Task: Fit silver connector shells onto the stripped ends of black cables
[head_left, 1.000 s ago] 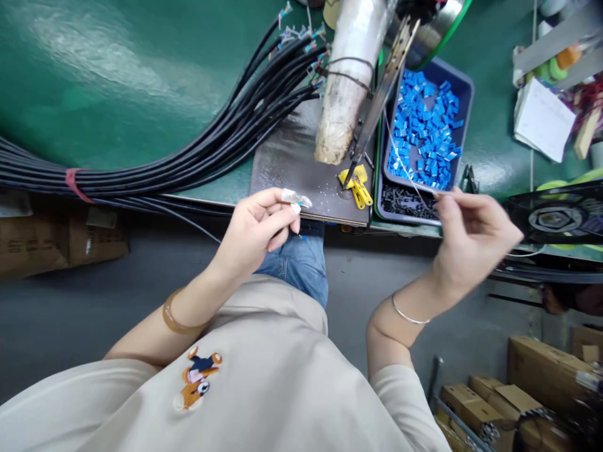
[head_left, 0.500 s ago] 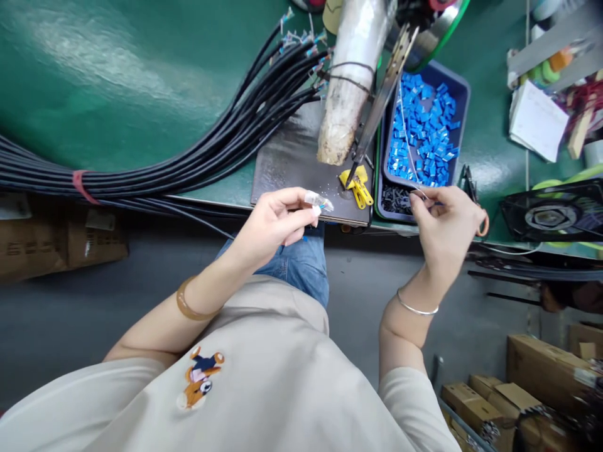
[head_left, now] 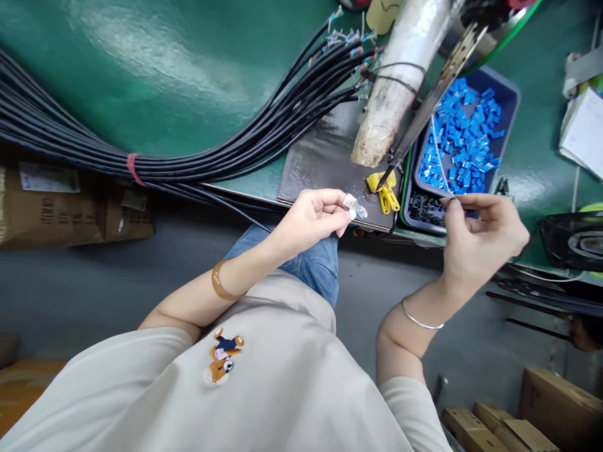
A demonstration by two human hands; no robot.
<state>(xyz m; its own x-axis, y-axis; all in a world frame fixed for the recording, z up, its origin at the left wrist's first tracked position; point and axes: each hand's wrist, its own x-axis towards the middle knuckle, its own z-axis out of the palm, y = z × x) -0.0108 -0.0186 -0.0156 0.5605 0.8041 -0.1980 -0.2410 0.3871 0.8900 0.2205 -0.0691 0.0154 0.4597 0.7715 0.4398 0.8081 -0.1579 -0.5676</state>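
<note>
Fingers of the left hand (head_left: 315, 220) are pinched together, thumb against index, on a wire end (head_left: 360, 212) with tiny blue and pale strands; whitish coverings sit on the fingertips. The wire end is over the near edge of a dark mat (head_left: 325, 154), which lies on the green tabletop (head_left: 160, 94). Taking the left hand as the middle of a clock, the right hand (head_left: 483, 235) is at three o'clock, its thumb and index closed on a thin pale strand (head_left: 440, 157). From that pinch the strand climbs across a tray (head_left: 514, 110) at two o'clock, which carries many blue pieces (head_left: 464, 138). Dark little pieces (head_left: 426, 207) show at its near side, just beyond the right fingers.

Between two and three o'clock, near the wire end, a yellow object (head_left: 387, 196) rests on the mat, and the tip of a slender metal arm (head_left: 431, 103) overlaps it; whether they touch, I cannot tell. A wrapped tube (head_left: 402, 75) slants over the mat at one o'clock. Black cables (head_left: 226, 160), bound by a red tie (head_left: 135, 169), sweep from nine o'clock round to twelve, where their stripped, coloured ends fan out. One separate cable (head_left: 238, 213) dips toward the left forearm at nine o'clock; its far end is hidden.
</note>
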